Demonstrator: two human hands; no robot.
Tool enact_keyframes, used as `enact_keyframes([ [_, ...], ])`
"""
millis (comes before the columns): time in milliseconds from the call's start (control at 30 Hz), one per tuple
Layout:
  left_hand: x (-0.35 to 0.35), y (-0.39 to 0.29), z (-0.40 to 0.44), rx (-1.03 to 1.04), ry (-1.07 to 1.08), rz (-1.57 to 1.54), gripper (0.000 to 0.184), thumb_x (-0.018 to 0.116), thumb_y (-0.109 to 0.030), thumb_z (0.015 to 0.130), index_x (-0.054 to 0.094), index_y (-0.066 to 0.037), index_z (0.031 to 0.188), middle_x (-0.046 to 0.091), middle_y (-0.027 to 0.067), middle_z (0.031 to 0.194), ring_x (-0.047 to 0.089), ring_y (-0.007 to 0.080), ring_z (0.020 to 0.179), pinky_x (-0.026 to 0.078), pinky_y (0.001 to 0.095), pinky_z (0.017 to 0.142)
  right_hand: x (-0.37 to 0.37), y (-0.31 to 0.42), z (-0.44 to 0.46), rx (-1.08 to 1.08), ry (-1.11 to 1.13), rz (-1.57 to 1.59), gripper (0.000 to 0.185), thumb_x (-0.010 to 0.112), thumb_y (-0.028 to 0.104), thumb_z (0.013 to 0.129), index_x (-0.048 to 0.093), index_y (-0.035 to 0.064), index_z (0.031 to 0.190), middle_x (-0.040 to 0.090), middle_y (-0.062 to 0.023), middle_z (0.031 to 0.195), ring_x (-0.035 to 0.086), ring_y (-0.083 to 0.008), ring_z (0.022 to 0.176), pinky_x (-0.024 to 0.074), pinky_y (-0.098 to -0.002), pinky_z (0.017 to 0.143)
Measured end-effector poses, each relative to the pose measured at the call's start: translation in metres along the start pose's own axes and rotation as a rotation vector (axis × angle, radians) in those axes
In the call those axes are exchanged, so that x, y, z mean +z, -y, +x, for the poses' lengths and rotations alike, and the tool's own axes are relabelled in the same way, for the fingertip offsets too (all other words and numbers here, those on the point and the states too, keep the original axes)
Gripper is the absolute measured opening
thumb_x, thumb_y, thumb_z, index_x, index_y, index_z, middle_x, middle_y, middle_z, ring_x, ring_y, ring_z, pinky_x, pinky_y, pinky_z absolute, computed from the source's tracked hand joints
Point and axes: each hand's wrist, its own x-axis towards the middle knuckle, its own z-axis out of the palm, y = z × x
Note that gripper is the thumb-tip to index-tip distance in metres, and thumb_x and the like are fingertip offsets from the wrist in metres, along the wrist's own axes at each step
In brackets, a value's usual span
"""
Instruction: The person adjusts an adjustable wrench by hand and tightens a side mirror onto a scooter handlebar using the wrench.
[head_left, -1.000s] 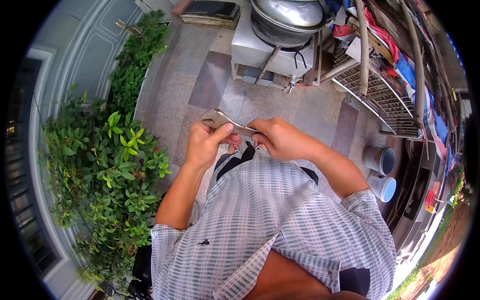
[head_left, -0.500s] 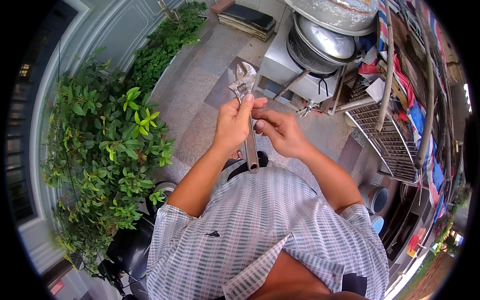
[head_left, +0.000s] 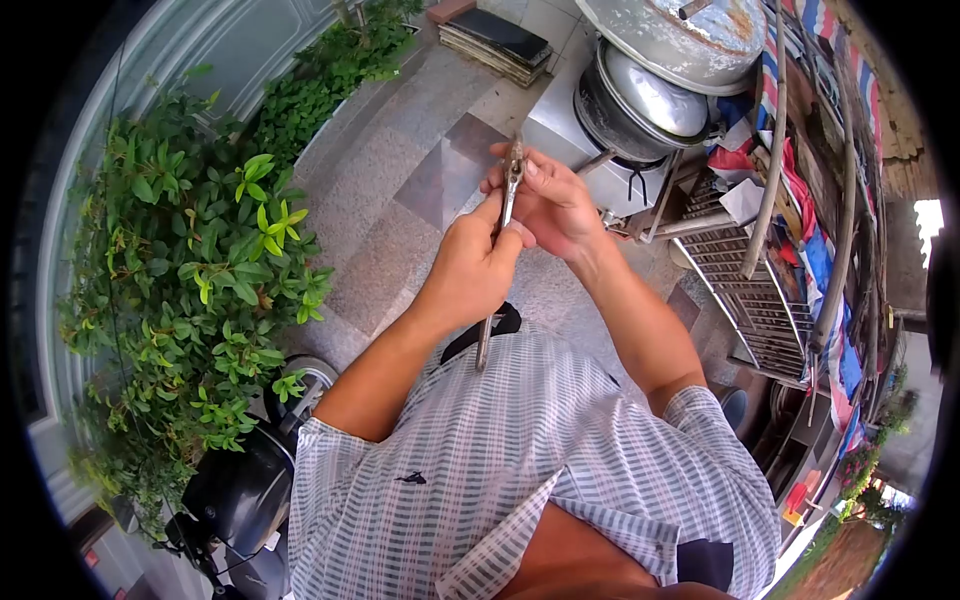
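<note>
An adjustable wrench (head_left: 509, 196) is held upright in front of my chest, turned edge-on, its jaw end away from me and the handle end near my shirt. My left hand (head_left: 475, 262) is closed around its handle, the thumb pressed along it. Beside the wrench's head is my right hand (head_left: 555, 205), its thumb and fingers bent around the jaw end. Some of the right fingertips are hidden behind the tool.
Leafy bushes (head_left: 200, 290) stand on the left, above a black motorbike (head_left: 240, 490). Ahead, a lidded pot (head_left: 630, 110) sits on a metal stove (head_left: 560, 125). A metal rack (head_left: 745, 290) with wood and striped cloth is at the right.
The wrench has gone from level to upright and then turned edge-on. My left hand has shifted down its handle, and my right hand has moved up to the jaw end.
</note>
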Motion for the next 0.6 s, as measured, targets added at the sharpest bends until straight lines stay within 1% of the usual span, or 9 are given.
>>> enact_keyframes([
  [100,-0.004,-0.009,-0.009,-0.082,0.042,0.002,0.022,0.050,-0.014,0.103,0.065,0.001,0.109,0.057,0.0008,0.066,0.049,0.0050,0.051,0.040,0.0233,0.046,-0.004,-0.008,0.003,-0.047,0.028,0.073,0.047,0.069,0.023,0.096,0.052,-0.0009,0.133,0.064,-0.0141,0.103,0.062,-0.0303,0.106,0.0506,-0.0425,0.095],
  [167,-0.004,-0.014,-0.009,-0.105,0.054,0.002,0.022,0.050,-0.013,0.102,0.065,0.001,0.110,0.056,0.0009,0.065,0.049,0.0056,0.049,0.041,0.0239,0.046,-0.001,-0.008,0.005,-0.027,0.030,0.110,0.046,0.069,0.023,0.095,0.053,0.0001,0.132,0.063,-0.0134,0.100,0.062,-0.0302,0.105,0.0507,-0.0420,0.095],
  [267,-0.001,-0.018,-0.012,-0.090,0.047,-0.028,0.020,0.051,-0.011,0.102,0.063,0.003,0.111,0.056,0.0013,0.065,0.051,0.0070,0.048,0.044,0.0249,0.046,-0.004,-0.013,0.006,-0.035,0.058,0.152,0.045,0.070,0.023,0.095,0.054,0.0002,0.131,0.062,-0.0124,0.099,0.062,-0.0299,0.104,0.0505,-0.0413,0.094],
  [400,0.007,-0.019,-0.019,-0.107,0.077,-0.155,0.021,0.051,-0.009,0.102,0.059,0.005,0.115,0.061,0.0048,0.077,0.055,0.0083,0.053,0.052,0.0250,0.052,0.005,-0.008,0.004,-0.075,0.045,0.150,0.043,0.069,0.021,0.096,0.054,-0.0013,0.130,0.064,-0.0106,0.098,0.063,-0.0287,0.101,0.0500,-0.0401,0.094],
  [500,0.008,-0.009,-0.025,-0.132,0.034,-0.231,0.024,0.050,-0.012,0.104,0.058,0.006,0.119,0.064,0.0074,0.086,0.057,0.0077,0.057,0.055,0.0244,0.057,0.004,-0.005,0.006,-0.213,-0.134,0.070,0.037,0.067,0.019,0.097,0.056,-0.0018,0.126,0.067,-0.0092,0.098,0.064,-0.0267,0.097,0.0496,-0.0395,0.093],
  [533,0.008,-0.005,-0.027,-0.144,0.013,-0.248,0.026,0.049,-0.013,0.105,0.057,0.007,0.119,0.064,0.0081,0.088,0.057,0.0073,0.058,0.056,0.0242,0.058,0.004,-0.002,0.005,-0.236,-0.158,0.047,0.036,0.067,0.019,0.098,0.057,-0.0016,0.125,0.068,-0.0092,0.098,0.065,-0.0262,0.096,0.0495,-0.0396,0.093],
  [600,0.007,0.010,-0.029,-0.132,0.027,-0.200,0.024,0.048,-0.018,0.107,0.057,0.004,0.106,0.060,0.0051,0.071,0.059,0.0097,0.054,0.053,0.0268,0.053,0.002,0.007,0.004,-0.273,-0.207,0.000,0.032,0.067,0.018,0.098,0.058,-0.0013,0.122,0.070,-0.0092,0.099,0.065,-0.0251,0.095,0.0495,-0.0396,0.093],
])
